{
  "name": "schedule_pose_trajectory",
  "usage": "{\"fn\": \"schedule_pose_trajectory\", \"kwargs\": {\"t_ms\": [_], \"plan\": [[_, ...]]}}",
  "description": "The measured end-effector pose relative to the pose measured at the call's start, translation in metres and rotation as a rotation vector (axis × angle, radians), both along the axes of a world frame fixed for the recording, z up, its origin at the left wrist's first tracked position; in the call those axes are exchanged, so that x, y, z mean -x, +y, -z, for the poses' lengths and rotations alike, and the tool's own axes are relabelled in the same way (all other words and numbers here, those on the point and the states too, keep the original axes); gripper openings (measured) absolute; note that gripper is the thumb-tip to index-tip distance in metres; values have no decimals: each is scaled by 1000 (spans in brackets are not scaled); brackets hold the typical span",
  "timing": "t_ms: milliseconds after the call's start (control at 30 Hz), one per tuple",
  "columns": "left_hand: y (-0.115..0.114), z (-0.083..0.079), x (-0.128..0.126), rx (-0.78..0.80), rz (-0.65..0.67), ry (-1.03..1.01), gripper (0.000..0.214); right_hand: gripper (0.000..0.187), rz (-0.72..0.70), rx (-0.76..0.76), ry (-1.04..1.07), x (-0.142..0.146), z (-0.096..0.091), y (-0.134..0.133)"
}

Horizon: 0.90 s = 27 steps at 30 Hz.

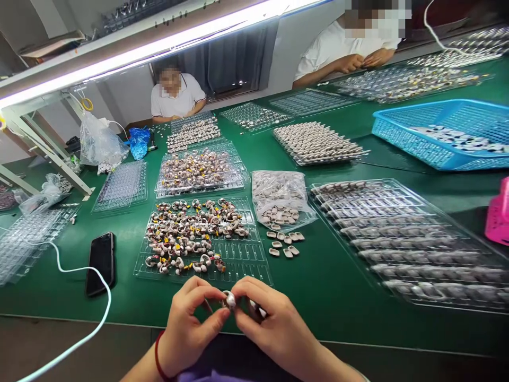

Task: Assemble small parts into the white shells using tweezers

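Between the fingertips of both hands is a small beige earbud part (229, 300) with a glossy rounded end. My left hand (194, 318) pinches it from the left, thumb and forefinger closed. From the other side my right hand (274, 318) grips it, and something dark and white (257, 310) shows under the curled fingers, too covered to name. Just beyond the hands lies a clear tray (250, 260) heaped with curved earbud pieces (178, 228) that have orange and dark bits. Loose beige oval shells (284, 244) lie to its right, by a plastic bag of shells (278, 196).
A phone (100, 265) and a white cable (105, 302) lie at left. Trays of parts (413, 239) and a blue basket (413, 143) fill the right side, with a pink holder (499, 212) at the edge. Two people (177, 95) sit across the green table (314, 297).
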<state>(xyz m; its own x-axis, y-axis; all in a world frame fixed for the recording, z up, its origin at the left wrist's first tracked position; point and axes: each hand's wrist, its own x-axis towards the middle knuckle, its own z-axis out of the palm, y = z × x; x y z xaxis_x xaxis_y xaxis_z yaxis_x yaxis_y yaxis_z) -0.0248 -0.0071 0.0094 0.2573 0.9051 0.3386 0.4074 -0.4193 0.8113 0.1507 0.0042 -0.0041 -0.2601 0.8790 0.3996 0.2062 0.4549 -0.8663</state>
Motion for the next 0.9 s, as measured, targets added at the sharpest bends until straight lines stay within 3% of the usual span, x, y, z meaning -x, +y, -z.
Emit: {"fn": "schedule_pose_trajectory", "kwargs": {"t_ms": [167, 233, 467, 667, 900], "plan": [[6, 0, 3, -274, 109, 192, 25, 3, -211, 456, 131, -7, -2, 9], [8, 0, 4, -337, 143, 234, 28, 8, -306, 621, 217, -8, -1, 12], [11, 2, 7, -280, 228, 111, 29, 29, -352, 1097, 548, -4, 0, 16], [14, 11, 14, -236, 300, -21, 33, 36, -358, 1327, 644, -2, -1, 16], [10, 17, 15, -254, 247, -26, 39, 41, -310, 1276, 610, -2, 3, 13]]}}
